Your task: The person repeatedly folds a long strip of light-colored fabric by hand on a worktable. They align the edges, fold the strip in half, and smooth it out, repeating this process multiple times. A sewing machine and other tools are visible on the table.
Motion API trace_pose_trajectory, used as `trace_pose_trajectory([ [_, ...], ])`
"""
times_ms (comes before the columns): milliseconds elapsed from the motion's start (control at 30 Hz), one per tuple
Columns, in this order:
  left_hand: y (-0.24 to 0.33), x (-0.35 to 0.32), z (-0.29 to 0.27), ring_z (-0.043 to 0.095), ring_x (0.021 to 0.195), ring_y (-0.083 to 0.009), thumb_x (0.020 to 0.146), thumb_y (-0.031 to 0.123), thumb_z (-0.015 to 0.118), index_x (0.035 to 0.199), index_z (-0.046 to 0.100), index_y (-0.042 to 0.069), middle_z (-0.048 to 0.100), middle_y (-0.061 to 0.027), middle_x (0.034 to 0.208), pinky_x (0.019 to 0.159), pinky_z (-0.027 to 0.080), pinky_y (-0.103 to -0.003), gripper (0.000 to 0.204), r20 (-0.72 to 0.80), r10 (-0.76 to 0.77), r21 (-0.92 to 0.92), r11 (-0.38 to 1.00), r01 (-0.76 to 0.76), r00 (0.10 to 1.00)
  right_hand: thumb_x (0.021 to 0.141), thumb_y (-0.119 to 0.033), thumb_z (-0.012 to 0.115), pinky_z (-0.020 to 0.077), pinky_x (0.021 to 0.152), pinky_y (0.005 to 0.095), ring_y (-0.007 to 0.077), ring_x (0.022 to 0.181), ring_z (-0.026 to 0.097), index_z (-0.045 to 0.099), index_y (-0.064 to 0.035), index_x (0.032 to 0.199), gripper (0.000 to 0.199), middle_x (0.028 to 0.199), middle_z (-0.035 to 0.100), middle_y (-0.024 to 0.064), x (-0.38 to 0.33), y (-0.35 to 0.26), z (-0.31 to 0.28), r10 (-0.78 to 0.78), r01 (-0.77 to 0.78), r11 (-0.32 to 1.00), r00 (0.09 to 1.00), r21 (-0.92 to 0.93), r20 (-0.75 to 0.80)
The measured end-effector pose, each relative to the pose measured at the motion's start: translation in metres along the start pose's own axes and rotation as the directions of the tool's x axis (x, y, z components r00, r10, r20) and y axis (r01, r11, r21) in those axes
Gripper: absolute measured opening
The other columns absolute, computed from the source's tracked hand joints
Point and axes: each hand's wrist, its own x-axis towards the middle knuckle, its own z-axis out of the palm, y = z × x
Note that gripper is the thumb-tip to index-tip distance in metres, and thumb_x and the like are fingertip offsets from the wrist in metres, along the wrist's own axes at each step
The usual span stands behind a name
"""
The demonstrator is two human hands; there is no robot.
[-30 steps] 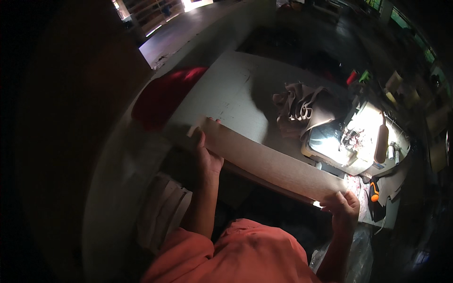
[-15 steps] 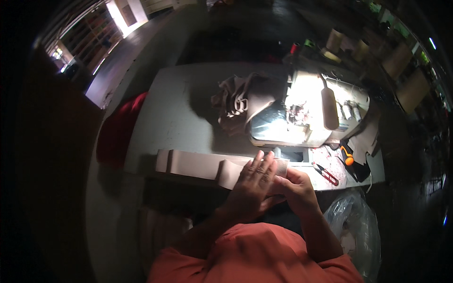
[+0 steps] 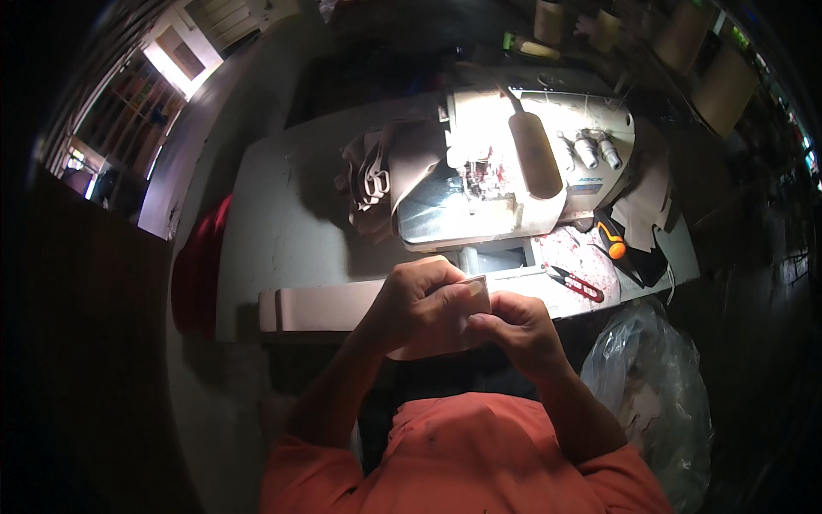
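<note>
A long strip of pale pinkish-beige fabric (image 3: 317, 307) lies along the table's near edge, and its right end is lifted off the table between my hands. With thumb and fingers my left hand (image 3: 424, 294) pinches the upper part of that end. My right hand (image 3: 516, 328) grips its right edge, thumb on top. The raised end looks doubled, and a loose part hangs below my left hand. Just beyond my hands stands a brightly lit sewing machine (image 3: 505, 171). Most of the fingertips are hidden behind the fabric.
Bunched fabric (image 3: 372, 180) lies left of the machine on the pale table (image 3: 265, 214). Red-handled thread snips (image 3: 578, 284) and an orange-and-black tool (image 3: 611, 238) rest to the right. A clear plastic bag (image 3: 646, 377) hangs at the near right. Thread cones (image 3: 548, 21) stand behind.
My left hand has gone from lying flat on the strip to pinching its end. The strip's right end has been lifted and turned up. The view has shifted, moving the machine leftward.
</note>
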Motion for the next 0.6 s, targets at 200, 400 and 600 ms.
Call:
trace_pose_trajectory([
  [200, 0.003, 0.031, -0.006, 0.054, 0.059, -0.0142, 0.073, 0.013, 0.060, 0.073, 0.057, -0.002, 0.055, -0.0110, 0.065, 0.053, 0.042, -0.027, 0.016, -0.117, 0.095, 0.335, 0.941, -0.051, 0.988, 0.077, -0.006, 0.057, 0.0439, 0.054, 0.0208, 0.0133, 0.062, 0.058, 0.055, 0.0044, 0.085, 0.013, 0.071, 0.059, 0.0096, 0.017, -0.001, -0.009, 0.030, -0.025, 0.998, 0.997, 0.065, -0.077],
  [400, -0.021, 0.073, -0.008, 0.055, 0.065, -0.0220, 0.071, 0.008, 0.058, 0.074, 0.057, 0.000, 0.056, -0.0118, 0.074, 0.059, 0.044, -0.031, 0.009, -0.037, 0.508, 0.648, 0.668, -0.366, 0.861, 0.074, -0.002, 0.059, 0.0427, 0.050, 0.0196, 0.0121, 0.061, 0.058, 0.049, 0.0028, 0.092, 0.021, 0.075, 0.058, 0.0096, 0.056, 0.015, -0.022, -0.107, 0.104, 0.994, 0.973, -0.025, -0.206],
  [600, -0.028, 0.069, -0.011, 0.053, 0.071, -0.0277, 0.069, 0.000, 0.050, 0.081, 0.057, 0.001, 0.053, -0.0111, 0.074, 0.065, 0.043, -0.034, 0.014, -0.017, 0.448, 0.754, 0.593, -0.283, 0.894, 0.078, -0.001, 0.054, 0.0442, 0.053, 0.0202, 0.0087, 0.058, 0.053, 0.046, 0.0038, 0.100, 0.023, 0.076, 0.057, 0.0074, 0.053, 0.030, -0.017, -0.167, 0.191, 0.979, 0.950, 0.066, -0.262],
])
